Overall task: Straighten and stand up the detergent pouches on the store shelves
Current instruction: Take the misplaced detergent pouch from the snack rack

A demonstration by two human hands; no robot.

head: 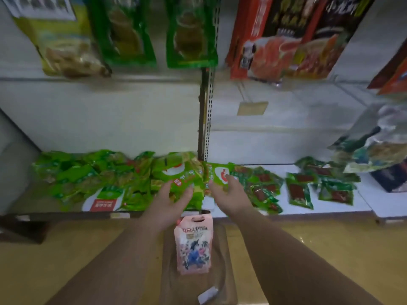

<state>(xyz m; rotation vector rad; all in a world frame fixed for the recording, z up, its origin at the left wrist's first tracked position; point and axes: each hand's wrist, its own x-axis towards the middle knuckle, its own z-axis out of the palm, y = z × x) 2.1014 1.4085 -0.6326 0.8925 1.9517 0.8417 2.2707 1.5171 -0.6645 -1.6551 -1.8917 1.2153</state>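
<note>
So we're at the lower shelf [330, 213] with both hands out over the heap of green pouches [123, 183] lying flat and jumbled there, and we'll use the perforated upright post [206, 119] in the middle as our landmark. Our left hand [171, 202] sits just left of the post's foot, fingers [187, 193] spread and only loosely bent, resting against a green pouch with a white oval [176, 172] that's tilted up off the pile; it looks more like touching than a real grip. Our right hand [229, 192] is just right of the post's foot, thumb and fingers lightly curled on the edge of a second green pouch [217, 172], though the blur makes it hard to say how firmly it holds. Further right of the post, small dark-green packets with red windows [299, 191] lie flat on the white shelf, well apart from our hands, and a silvery bag [374, 139] leans at the far right. Below the post, down on the floor, a pink pouch with a blue flower print [193, 245] lies on a brown board [229, 260] between our forearms. Above the post's left side, on the upper shelf, tall green packs [125, 31] stand upright, and to its right stand red and black boxes [286, 38].
</note>
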